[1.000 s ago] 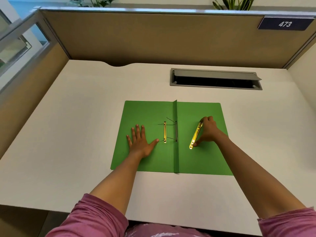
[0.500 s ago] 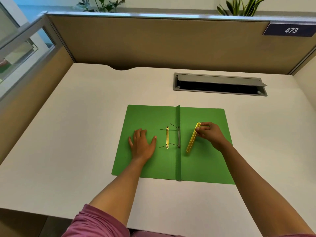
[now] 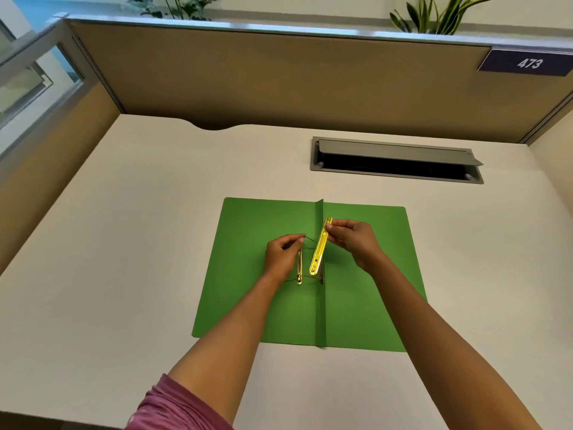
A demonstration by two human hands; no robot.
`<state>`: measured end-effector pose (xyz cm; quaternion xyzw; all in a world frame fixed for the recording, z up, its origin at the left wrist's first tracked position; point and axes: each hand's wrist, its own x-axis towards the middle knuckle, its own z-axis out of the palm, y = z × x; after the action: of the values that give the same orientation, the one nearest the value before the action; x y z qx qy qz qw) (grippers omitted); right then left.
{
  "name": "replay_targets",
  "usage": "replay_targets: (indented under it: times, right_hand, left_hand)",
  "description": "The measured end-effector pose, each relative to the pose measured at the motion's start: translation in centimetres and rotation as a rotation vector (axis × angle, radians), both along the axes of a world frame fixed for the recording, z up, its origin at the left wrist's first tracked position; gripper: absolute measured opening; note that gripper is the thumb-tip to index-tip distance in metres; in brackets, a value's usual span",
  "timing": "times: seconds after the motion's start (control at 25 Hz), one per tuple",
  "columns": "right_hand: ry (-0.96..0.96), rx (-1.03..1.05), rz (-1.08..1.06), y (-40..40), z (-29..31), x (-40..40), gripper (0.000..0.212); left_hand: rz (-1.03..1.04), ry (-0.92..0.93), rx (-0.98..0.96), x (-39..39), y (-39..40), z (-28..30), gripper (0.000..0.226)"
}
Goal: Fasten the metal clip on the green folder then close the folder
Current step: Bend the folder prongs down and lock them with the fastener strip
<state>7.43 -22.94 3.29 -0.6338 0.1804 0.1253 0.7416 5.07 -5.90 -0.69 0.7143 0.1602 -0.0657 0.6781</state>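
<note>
folder [image 3: 248, 274] open flat mid-desk [image 3: 124, 243], bare desk all round | right hand [image 3: 356, 240] pinches gold bar [image 3: 319, 246], tilted over spine | left hand [image 3: 282, 252] pinches thin prong [image 3: 311, 239]

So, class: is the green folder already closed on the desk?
No: the folder lies open flat, both covers spread either side of the spine, while the right hand holds the yellow clip bar above it.

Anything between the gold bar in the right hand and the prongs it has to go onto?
Nothing visible. The bar hangs over the spine with only open folder below. The left hand pinches the far prong beside it, not under it.
</note>
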Motion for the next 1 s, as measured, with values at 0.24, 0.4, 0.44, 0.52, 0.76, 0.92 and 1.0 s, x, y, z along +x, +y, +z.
replay_targets:
  times: [0.24,0.4,0.44,0.52,0.76,0.92,1.0]
  right_hand:
    - [0.040,0.014,0.060,1.6,-0.3,0.4,0.025]
    - [0.042,0.010,0.090,2.4,-0.7,0.4,0.026]
    - [0.045,0.004,0.096,2.5,-0.7,0.4,0.026]
    - [0.051,-0.007,0.107,2.6,-0.8,0.5,0.025]
    - [0.067,-0.028,0.120,2.5,-0.8,0.3,0.022]
    - [0.059,-0.046,0.133,2.6,-0.6,0.1,0.023]
    - [0.059,-0.057,0.147,2.6,-0.5,0.1,0.022]
  left_hand:
    - [-0.028,0.001,-0.065,-0.1,0.2,-0.7,0.025]
    - [-0.044,0.002,-0.078,0.0,0.2,-1.0,0.024]
    - [-0.045,0.003,-0.078,0.0,0.2,-1.1,0.023]
    - [-0.051,0.002,-0.060,0.0,0.3,-1.1,0.023]
    - [-0.083,-0.010,0.011,0.1,0.2,-1.0,0.023]
    - [-0.072,-0.010,0.032,0.1,0.0,-0.9,0.023]
    - [-0.062,-0.006,0.052,0.1,-0.1,-1.0,0.022]
